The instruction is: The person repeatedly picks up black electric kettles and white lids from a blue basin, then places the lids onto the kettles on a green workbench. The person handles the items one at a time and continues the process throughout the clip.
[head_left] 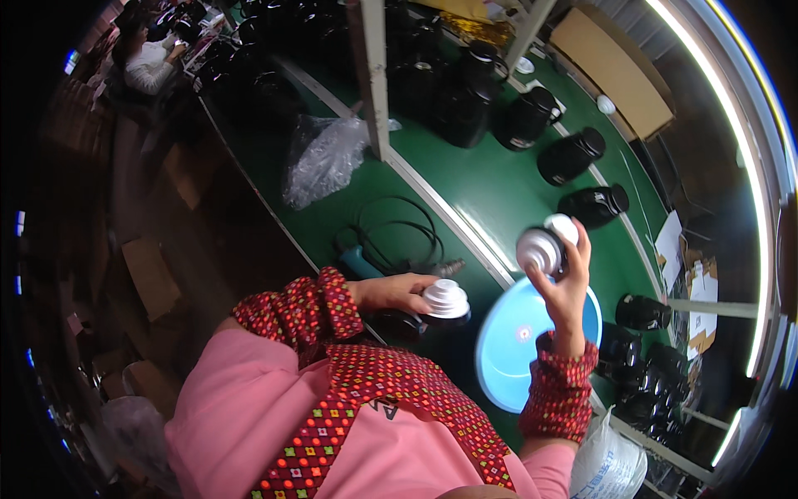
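Observation:
My left hand (397, 293) is closed around the side of a white stepped stopper (446, 299) with a black part under it, close to my apron at the bench's near edge. A dark, glossy object (397, 324) shows just below that hand. My right hand (567, 287) is raised over the rim of a light blue basin (499, 358). Its fingers grip a white stepped stopper (539, 249) with a dark rim. Another white round part (562, 226) shows at those fingertips, and whether the two are joined I cannot tell.
A teal-handled power tool (359, 262) with a coiled black cable lies on the green bench (432, 175). Clear plastic bags (331, 158) rest near a metal post (371, 79). Several black jugs (572, 155) line the far side. A person (150, 62) sits at the far left.

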### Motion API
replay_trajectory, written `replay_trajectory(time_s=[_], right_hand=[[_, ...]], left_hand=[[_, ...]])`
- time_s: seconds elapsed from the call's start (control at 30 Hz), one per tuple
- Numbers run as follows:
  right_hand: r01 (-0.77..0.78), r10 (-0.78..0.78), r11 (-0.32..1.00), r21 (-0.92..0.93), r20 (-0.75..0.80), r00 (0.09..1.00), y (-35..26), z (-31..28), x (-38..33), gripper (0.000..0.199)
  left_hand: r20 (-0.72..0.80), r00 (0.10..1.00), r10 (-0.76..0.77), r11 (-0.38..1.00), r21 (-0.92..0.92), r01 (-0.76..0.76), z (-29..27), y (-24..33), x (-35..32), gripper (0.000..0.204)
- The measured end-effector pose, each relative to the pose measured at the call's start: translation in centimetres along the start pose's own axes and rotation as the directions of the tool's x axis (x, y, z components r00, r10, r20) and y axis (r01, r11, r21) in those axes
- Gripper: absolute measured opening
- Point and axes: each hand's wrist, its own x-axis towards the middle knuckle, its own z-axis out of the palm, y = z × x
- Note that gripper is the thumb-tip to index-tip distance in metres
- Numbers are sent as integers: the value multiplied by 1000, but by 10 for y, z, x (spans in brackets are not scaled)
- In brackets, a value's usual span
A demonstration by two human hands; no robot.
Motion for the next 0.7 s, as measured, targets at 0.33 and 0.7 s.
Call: replay_trajectory(time_s=[0.33,0.7], right_hand=[[406,-379,818,-407,149,913,-21,244,320,62],[440,-220,406,-801,382,898,10,298,379,59]], left_hand=[[-279,953,117,914,-346,-213,-154,89,-145,50],[-474,708,523,838,437,-326,-327,237,-151,34]])
